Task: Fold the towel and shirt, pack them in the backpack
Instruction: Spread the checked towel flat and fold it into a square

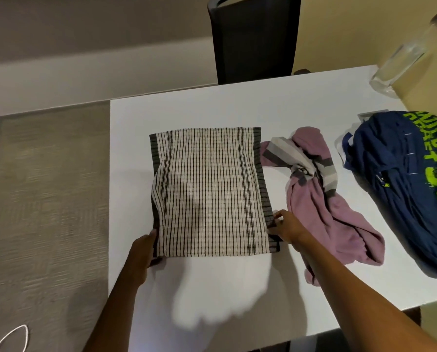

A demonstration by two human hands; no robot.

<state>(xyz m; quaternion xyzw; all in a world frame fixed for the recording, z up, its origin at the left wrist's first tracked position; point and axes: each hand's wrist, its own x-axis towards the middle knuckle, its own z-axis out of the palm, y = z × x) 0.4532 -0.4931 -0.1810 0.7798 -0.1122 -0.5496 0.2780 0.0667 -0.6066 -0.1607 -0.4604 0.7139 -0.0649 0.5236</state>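
Observation:
A cream towel (207, 194) with dark checks and dark side bands lies flat on the white table (237, 107). My left hand (142, 252) grips its near left corner. My right hand (286, 228) pinches the dark band near its near right corner. Just right of the towel, a crumpled mauve shirt (326, 207) with grey and white stripes lies in a heap. A blue backpack (410, 179) with green lettering rests at the table's right side.
A clear glass bottle (402, 52) stands at the table's far right corner. A dark chair (255, 39) is pushed against the far edge. Carpet lies left of the table, with a white cable (11, 339) on it.

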